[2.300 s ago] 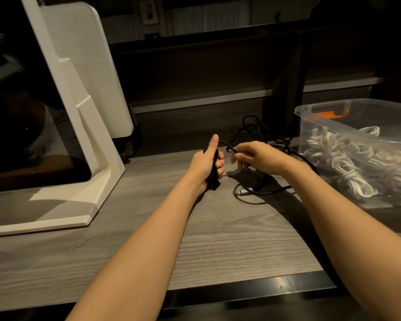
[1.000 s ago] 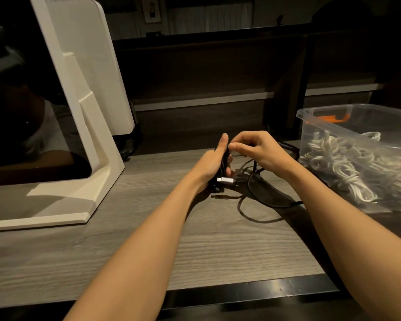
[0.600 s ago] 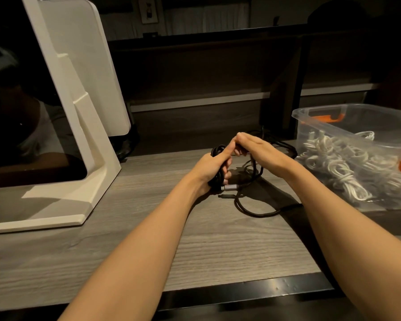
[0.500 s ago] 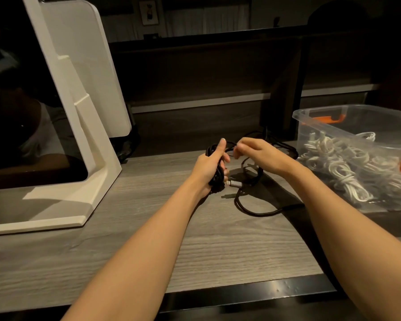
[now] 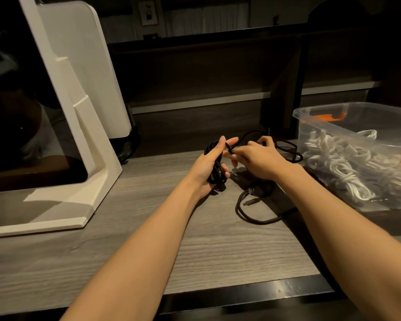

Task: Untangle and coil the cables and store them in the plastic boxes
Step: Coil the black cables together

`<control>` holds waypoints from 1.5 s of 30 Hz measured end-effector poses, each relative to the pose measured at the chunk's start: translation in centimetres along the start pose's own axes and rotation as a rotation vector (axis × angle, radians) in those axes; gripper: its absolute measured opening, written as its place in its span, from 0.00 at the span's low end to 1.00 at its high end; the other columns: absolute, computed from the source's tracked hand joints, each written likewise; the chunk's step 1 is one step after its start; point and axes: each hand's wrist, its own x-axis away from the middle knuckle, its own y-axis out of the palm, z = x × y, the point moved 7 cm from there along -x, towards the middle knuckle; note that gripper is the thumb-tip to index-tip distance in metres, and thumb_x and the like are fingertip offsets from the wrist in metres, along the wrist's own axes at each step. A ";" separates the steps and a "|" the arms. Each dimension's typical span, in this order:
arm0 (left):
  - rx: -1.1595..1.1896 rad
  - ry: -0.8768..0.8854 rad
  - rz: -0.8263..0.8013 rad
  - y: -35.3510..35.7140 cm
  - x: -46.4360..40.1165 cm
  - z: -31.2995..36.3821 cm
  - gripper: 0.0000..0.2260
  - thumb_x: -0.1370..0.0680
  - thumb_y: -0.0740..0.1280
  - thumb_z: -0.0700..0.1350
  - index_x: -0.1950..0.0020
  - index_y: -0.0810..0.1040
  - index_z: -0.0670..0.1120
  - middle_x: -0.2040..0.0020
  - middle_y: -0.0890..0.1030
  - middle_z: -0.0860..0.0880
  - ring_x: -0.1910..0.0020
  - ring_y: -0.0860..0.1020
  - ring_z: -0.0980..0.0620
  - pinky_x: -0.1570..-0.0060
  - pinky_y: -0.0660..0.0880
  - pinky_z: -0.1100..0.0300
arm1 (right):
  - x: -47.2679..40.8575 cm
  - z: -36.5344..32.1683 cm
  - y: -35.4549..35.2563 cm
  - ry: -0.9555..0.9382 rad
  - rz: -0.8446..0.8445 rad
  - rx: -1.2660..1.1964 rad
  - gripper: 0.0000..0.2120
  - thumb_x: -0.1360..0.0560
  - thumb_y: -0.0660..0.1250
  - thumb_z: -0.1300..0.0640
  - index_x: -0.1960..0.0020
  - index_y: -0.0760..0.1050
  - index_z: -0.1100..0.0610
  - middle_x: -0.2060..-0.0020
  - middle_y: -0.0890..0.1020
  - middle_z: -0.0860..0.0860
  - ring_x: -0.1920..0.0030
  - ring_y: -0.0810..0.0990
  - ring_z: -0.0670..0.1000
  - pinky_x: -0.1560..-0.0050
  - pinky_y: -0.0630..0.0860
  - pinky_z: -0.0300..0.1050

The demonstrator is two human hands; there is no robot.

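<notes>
Black cable (image 5: 216, 169) is coiled around the left hand (image 5: 208, 165), left of the plastic box (image 5: 315, 126); the free strand is pinched by the right hand (image 5: 257, 156). Even tension should be kept and slack fed smoothly.

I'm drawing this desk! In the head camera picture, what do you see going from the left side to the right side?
White stand → left hand gripping the black cable coil → right hand pinching the cable → clear plastic box of white cables.
</notes>
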 end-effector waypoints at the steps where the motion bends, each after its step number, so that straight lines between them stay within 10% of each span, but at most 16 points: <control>1: -0.001 0.014 0.007 0.0 0.0 0.1 0.15 0.18 0.59 0.55 0.42 0.82 0.52 0.45 0.77 0.46 0.65 0.70 0.57 0.64 0.72 0.64 | 0.0 -0.1 0.0 0.005 -0.005 -0.016 0.13 0.17 0.50 0.49 0.50 0.74 0.46 0.52 0.78 0.44 0.42 0.70 0.47 0.33 0.51 0.53; 8: 0.138 0.036 0.145 -0.9 -0.8 0.4 0.17 0.18 0.58 0.55 0.62 0.76 0.48 0.56 0.83 0.49 0.48 0.79 0.51 0.46 0.70 0.56 | 0.7 2.1 0.2 0.149 -0.006 0.044 0.16 0.22 0.62 0.60 0.36 0.70 0.49 0.45 0.78 0.49 0.35 0.70 0.51 0.28 0.50 0.54; 21: 0.196 -0.036 0.314 -2.9 -0.6 0.3 0.18 0.20 0.62 0.56 0.61 0.74 0.44 0.71 0.75 0.50 0.72 0.75 0.54 0.62 0.76 0.60 | 0.5 2.3 -0.5 0.106 0.041 -0.033 0.10 0.19 0.60 0.56 0.41 0.76 0.51 0.47 0.80 0.49 0.40 0.72 0.51 0.29 0.52 0.49; 25: 0.188 -0.044 0.378 -3.6 -0.6 0.4 0.19 0.20 0.62 0.57 0.65 0.71 0.46 0.72 0.71 0.50 0.72 0.71 0.54 0.65 0.73 0.61 | 0.6 1.2 -1.1 0.060 -0.004 -0.309 0.13 0.18 0.57 0.60 0.37 0.76 0.54 0.49 0.80 0.50 0.48 0.79 0.51 0.41 0.73 0.47; 31: -0.300 -0.048 0.378 -3.8 -0.5 1.0 0.23 0.20 0.57 0.62 0.65 0.71 0.45 0.64 0.78 0.47 0.67 0.75 0.53 0.61 0.74 0.61 | 0.9 -0.4 -0.9 -0.039 -0.118 -0.377 0.12 0.18 0.57 0.56 0.47 0.79 0.54 0.52 0.80 0.47 0.50 0.77 0.46 0.39 0.68 0.45; 36: -0.603 -0.118 0.241 -2.9 -0.9 0.7 0.38 0.21 0.45 0.68 0.43 0.77 0.35 0.62 0.81 0.46 0.56 0.80 0.48 0.42 0.73 0.51 | 1.3 -0.9 -1.1 -0.029 -0.183 -0.478 0.11 0.20 0.60 0.52 0.52 0.80 0.52 0.61 0.79 0.44 0.61 0.75 0.41 0.59 0.67 0.34; 39: -0.664 -0.123 0.159 -2.5 -0.7 0.4 0.33 0.20 0.45 0.67 0.46 0.76 0.41 0.67 0.80 0.47 0.61 0.79 0.50 0.41 0.74 0.49 | 1.1 -1.0 -1.6 -0.035 -0.135 -0.545 0.08 0.22 0.64 0.51 0.56 0.80 0.51 0.64 0.78 0.45 0.63 0.75 0.42 0.59 0.70 0.36; 42: -0.669 -0.150 0.138 -2.5 -1.1 0.1 0.40 0.21 0.48 0.68 0.31 0.70 0.34 0.67 0.79 0.47 0.64 0.79 0.52 0.51 0.77 0.55 | 1.0 -0.8 -2.5 -0.037 -0.046 -0.698 0.02 0.25 0.69 0.55 0.54 0.76 0.50 0.60 0.79 0.53 0.59 0.77 0.50 0.55 0.74 0.43; 45: -0.744 -0.164 0.098 -2.0 -1.0 0.1 0.33 0.21 0.50 0.68 0.45 0.78 0.40 0.67 0.75 0.50 0.71 0.75 0.56 0.65 0.73 0.63 | 1.0 -0.6 -2.3 -0.040 -0.103 -0.675 0.07 0.25 0.68 0.61 0.50 0.75 0.51 0.57 0.76 0.50 0.57 0.75 0.47 0.54 0.73 0.37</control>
